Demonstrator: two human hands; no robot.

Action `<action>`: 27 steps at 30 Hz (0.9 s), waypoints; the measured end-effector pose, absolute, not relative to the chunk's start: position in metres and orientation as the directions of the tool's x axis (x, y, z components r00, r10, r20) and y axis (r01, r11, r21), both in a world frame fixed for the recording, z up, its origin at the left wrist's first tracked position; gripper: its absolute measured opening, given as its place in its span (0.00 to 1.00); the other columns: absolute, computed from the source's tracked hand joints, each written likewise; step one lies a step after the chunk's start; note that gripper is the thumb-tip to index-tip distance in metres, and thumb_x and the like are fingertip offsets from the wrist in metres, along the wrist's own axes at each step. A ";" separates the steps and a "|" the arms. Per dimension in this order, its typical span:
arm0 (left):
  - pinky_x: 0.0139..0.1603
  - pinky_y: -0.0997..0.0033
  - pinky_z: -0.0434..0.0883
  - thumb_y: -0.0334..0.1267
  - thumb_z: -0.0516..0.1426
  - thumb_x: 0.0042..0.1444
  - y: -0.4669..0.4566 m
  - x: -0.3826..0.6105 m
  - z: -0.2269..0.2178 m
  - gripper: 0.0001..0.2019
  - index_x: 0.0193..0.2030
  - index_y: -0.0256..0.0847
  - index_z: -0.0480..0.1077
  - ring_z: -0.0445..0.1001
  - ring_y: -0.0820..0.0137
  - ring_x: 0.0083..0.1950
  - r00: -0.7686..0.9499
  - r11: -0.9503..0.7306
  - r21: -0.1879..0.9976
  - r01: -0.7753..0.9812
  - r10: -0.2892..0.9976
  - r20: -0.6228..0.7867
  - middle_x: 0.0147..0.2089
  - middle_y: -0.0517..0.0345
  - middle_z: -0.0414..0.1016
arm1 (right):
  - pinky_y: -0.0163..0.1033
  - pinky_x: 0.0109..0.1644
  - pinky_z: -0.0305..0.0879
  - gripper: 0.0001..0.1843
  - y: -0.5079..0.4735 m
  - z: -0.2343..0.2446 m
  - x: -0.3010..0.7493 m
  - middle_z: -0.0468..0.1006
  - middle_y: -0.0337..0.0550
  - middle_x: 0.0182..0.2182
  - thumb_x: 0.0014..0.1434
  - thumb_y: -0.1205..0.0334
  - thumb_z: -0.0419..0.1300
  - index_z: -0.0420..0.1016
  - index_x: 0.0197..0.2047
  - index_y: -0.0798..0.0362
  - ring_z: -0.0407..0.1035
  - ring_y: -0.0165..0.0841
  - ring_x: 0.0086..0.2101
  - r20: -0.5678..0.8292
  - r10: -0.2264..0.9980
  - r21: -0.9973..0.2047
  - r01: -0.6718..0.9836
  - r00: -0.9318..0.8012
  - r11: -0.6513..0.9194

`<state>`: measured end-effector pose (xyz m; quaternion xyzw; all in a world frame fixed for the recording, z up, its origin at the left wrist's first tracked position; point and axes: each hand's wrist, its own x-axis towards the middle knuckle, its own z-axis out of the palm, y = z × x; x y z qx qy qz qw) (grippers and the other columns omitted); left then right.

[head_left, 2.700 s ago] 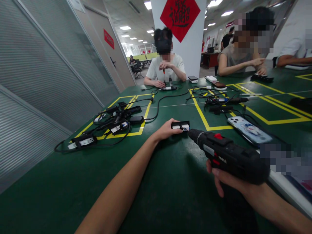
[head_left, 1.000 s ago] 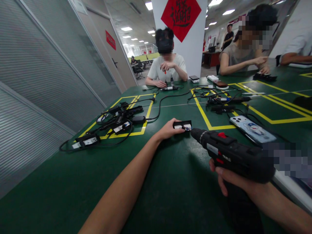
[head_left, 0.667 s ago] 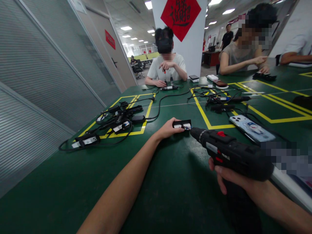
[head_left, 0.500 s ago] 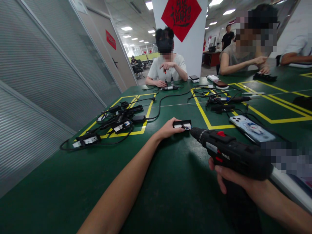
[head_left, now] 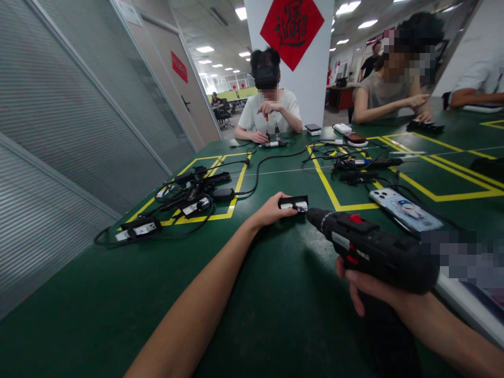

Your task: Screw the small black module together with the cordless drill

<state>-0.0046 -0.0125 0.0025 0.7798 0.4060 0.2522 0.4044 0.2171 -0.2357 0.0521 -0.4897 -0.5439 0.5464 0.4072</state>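
Note:
My left hand (head_left: pixel 270 211) reaches out over the green table (head_left: pixel 275 315) and grips a small black box with white labels (head_left: pixel 293 202), pressing it onto the surface. My right hand (head_left: pixel 364 294) is wrapped round the grip of a black cordless drill with a red switch (head_left: pixel 370 249). The drill's tip touches the right end of the small box.
A heap of black adapters and cables (head_left: pixel 181 197) lies inside a yellow-taped square at the left. A phone (head_left: pixel 405 210) lies to the right, more cables (head_left: pixel 350 163) beyond it. Other people sit at the far side, one holding a screwdriver (head_left: pixel 265 118). A glass partition runs along the left.
Hardly anything differs: both hands, the box and the drill hold their places, and the view only shifts slightly.

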 end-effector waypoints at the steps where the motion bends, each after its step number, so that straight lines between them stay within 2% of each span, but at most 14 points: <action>1: 0.43 0.70 0.68 0.48 0.63 0.45 -0.013 -0.005 0.003 0.27 0.50 0.37 0.64 0.70 0.69 0.42 0.547 -0.340 0.840 0.422 0.835 0.063 0.44 0.54 0.72 | 0.35 0.27 0.67 0.05 -0.234 0.051 0.217 0.79 0.32 0.24 0.58 0.57 0.61 0.72 0.39 0.47 0.72 0.29 0.18 -0.112 0.974 -0.992 0.083 -0.197 -0.097; 4: 0.43 0.70 0.68 0.48 0.63 0.45 -0.012 -0.005 0.001 0.28 0.50 0.37 0.64 0.70 0.69 0.42 0.551 -0.331 0.856 0.398 0.832 0.065 0.44 0.54 0.72 | 0.34 0.23 0.67 0.07 -0.230 0.045 0.218 0.78 0.32 0.23 0.56 0.56 0.62 0.71 0.38 0.48 0.72 0.29 0.16 -0.125 0.969 -0.991 0.077 -0.212 -0.110; 6: 0.43 0.71 0.68 0.48 0.63 0.45 -0.011 -0.006 0.000 0.28 0.50 0.37 0.64 0.70 0.70 0.42 0.552 -0.327 0.861 0.390 0.831 0.066 0.44 0.54 0.72 | 0.35 0.24 0.68 0.07 -0.229 0.043 0.218 0.77 0.32 0.20 0.57 0.56 0.61 0.72 0.37 0.50 0.72 0.29 0.16 -0.114 0.969 -0.992 0.082 -0.219 -0.098; 10: 0.44 0.69 0.68 0.48 0.63 0.44 -0.010 -0.006 -0.002 0.28 0.50 0.37 0.64 0.71 0.69 0.43 0.551 -0.332 0.857 0.394 0.832 0.069 0.45 0.54 0.72 | 0.37 0.28 0.69 0.08 -0.231 0.048 0.218 0.77 0.32 0.19 0.57 0.55 0.62 0.72 0.36 0.50 0.73 0.30 0.18 -0.110 0.968 -0.990 0.106 -0.225 -0.088; 14: 0.43 0.69 0.68 0.48 0.63 0.44 -0.010 -0.005 -0.002 0.28 0.50 0.38 0.64 0.71 0.69 0.42 0.540 -0.318 0.859 0.402 0.840 0.058 0.44 0.54 0.72 | 0.39 0.29 0.70 0.11 -0.232 0.055 0.216 0.79 0.35 0.25 0.55 0.52 0.63 0.71 0.38 0.49 0.73 0.32 0.18 -0.109 0.973 -0.988 0.128 -0.203 -0.084; 21: 0.41 0.70 0.68 0.48 0.64 0.45 -0.011 -0.005 -0.006 0.29 0.51 0.37 0.63 0.72 0.68 0.42 0.558 -0.299 0.890 0.344 0.828 0.062 0.45 0.52 0.73 | 0.37 0.25 0.68 0.09 -0.234 0.062 0.210 0.77 0.35 0.22 0.53 0.52 0.61 0.71 0.30 0.48 0.73 0.32 0.17 -0.124 0.981 -0.977 0.193 -0.150 -0.094; 25: 0.43 0.69 0.69 0.47 0.64 0.45 -0.009 -0.006 -0.008 0.28 0.51 0.37 0.63 0.72 0.68 0.43 0.543 -0.311 0.881 0.356 0.836 0.076 0.45 0.52 0.73 | 0.38 0.23 0.68 0.10 -0.235 0.067 0.208 0.79 0.36 0.26 0.52 0.51 0.62 0.70 0.33 0.47 0.72 0.32 0.17 -0.138 0.985 -0.975 0.191 -0.104 -0.116; 27: 0.43 0.68 0.69 0.46 0.64 0.45 -0.009 -0.005 -0.008 0.28 0.50 0.37 0.63 0.72 0.68 0.43 0.537 -0.309 0.879 0.364 0.840 0.073 0.46 0.52 0.73 | 0.38 0.23 0.68 0.10 -0.234 0.065 0.209 0.79 0.35 0.25 0.52 0.51 0.62 0.70 0.33 0.47 0.72 0.32 0.17 -0.134 0.983 -0.978 0.174 -0.127 -0.111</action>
